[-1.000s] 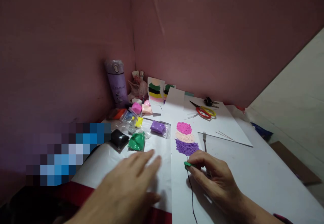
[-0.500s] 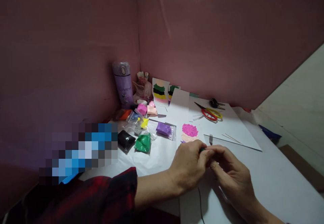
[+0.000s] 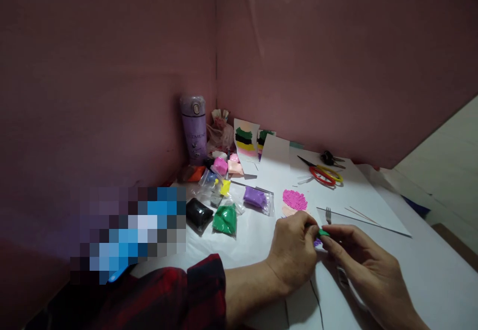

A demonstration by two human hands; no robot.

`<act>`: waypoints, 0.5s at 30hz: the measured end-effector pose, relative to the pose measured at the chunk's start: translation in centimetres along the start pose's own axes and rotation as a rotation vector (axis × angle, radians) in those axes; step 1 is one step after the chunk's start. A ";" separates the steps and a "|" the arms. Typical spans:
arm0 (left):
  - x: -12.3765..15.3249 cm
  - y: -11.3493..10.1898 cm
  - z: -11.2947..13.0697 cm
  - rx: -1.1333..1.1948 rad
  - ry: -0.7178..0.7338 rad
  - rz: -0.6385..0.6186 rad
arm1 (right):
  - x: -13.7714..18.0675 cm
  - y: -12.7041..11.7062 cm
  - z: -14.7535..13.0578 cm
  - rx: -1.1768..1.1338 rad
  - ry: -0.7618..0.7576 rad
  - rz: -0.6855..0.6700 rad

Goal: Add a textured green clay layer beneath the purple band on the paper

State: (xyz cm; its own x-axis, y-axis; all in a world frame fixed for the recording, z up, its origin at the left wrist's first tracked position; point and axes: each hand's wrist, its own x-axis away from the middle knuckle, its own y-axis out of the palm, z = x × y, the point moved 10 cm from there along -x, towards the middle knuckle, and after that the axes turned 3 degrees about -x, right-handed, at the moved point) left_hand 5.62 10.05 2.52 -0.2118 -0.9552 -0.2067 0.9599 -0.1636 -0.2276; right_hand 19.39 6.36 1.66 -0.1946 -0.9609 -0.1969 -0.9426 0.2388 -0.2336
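My left hand [image 3: 293,250] and my right hand [image 3: 358,260] meet above a white sheet [image 3: 336,300], both pinching a small piece of green clay [image 3: 323,232] between their fingertips. Just beyond them on the sheet lies a clay picture [image 3: 294,200] with pink and peach bands; its purple band is mostly hidden by my hands. A thin dark line runs down the sheet below my left wrist. A small fork [image 3: 328,214] lies right behind my right hand.
Bags of clay lie to the left: green [image 3: 225,219], black [image 3: 198,214], purple [image 3: 255,198], also pink, yellow and orange ones. A purple bottle [image 3: 194,130] stands in the corner. Red and yellow scissors [image 3: 323,172] rest on white paper [image 3: 354,195] at the back.
My left hand came across from the left and joined my right hand on the green clay. The view shifted, so everything sits further right and lower.
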 end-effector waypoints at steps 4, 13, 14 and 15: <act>-0.1 -0.7 -0.3 0.051 -0.006 0.058 | -0.2 -0.7 0.1 -0.004 0.035 0.071; 0.0 0.0 1.1 0.171 0.128 0.006 | -0.4 -0.4 0.0 0.020 -0.028 0.001; 0.1 0.0 1.2 0.177 0.141 0.000 | -0.4 -0.2 -0.3 0.023 -0.045 -0.008; 0.2 0.1 1.3 0.184 0.154 -0.013 | -0.4 -0.1 -0.6 0.031 -0.063 -0.012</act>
State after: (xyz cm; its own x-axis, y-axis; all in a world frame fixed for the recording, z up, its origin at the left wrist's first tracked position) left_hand 5.91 9.50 3.70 -0.2367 -0.9062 -0.3503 0.9711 -0.2315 -0.0574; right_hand 19.41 6.63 2.37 -0.1647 -0.9534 -0.2528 -0.9357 0.2321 -0.2657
